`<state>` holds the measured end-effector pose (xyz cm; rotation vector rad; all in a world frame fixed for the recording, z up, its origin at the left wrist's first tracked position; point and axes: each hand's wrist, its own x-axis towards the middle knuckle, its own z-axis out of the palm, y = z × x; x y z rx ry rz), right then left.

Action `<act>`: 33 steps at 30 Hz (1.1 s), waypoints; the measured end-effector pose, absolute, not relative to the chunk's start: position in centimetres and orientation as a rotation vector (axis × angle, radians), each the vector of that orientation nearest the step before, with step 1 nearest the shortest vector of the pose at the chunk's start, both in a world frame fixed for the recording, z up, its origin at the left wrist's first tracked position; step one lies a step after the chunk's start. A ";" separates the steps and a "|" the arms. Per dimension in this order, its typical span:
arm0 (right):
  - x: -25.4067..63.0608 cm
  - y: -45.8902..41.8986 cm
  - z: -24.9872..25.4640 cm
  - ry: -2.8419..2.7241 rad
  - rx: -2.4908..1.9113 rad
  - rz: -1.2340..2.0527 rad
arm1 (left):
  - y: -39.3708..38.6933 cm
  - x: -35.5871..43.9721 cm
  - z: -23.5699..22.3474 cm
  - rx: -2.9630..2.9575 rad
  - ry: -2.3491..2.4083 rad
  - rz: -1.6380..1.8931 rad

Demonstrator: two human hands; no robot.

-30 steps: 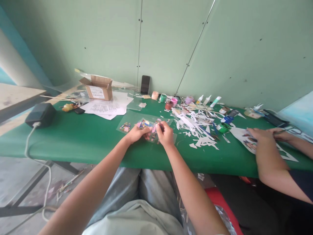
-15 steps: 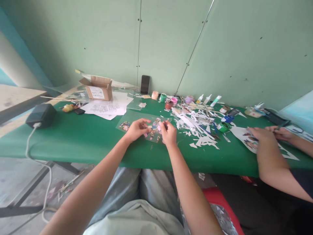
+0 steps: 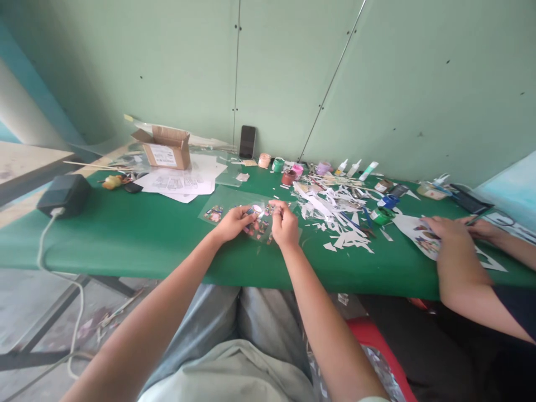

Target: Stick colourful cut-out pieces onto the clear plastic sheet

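Observation:
On the green tabletop in front of me lies a clear plastic sheet (image 3: 221, 198) with several small colourful printed cutouts (image 3: 214, 214) on it. My left hand (image 3: 233, 222) is over the sheet's middle, thumb and fingers pinched on a small colourful cutout (image 3: 254, 210) that catches the light. Close by on the right, my right hand (image 3: 285, 224) is closed, with its fingertips near that cutout. Whatever its fingers hold, if anything, is too small to make out. Both hands partly cover the sheet.
White paper scraps (image 3: 335, 212) are heaped right of my hands, beside open paint jars (image 3: 383, 215). An open cardboard box (image 3: 167, 151) stands on printed papers at the back left, and a phone (image 3: 247, 142) leans on the wall. At right, a co-worker's hands (image 3: 446, 226) handle a printed sheet.
My left fingers have closed in around the small cutout, which now shows more plainly. My right hand has turned slightly, and the dark thing seen at its fingers is no longer visible.

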<state>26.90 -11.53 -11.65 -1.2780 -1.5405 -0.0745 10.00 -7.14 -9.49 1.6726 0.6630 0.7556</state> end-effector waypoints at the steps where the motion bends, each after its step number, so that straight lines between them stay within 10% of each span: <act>1: 26.9 -11.5 -11.7 -1.574 -1.299 -0.113 | -7.1 9.9 -9.4 1.656 0.675 0.782; 33: 26.2 -11.3 -11.6 -1.885 -1.465 -0.196 | -8.0 9.6 -8.6 1.503 0.719 0.895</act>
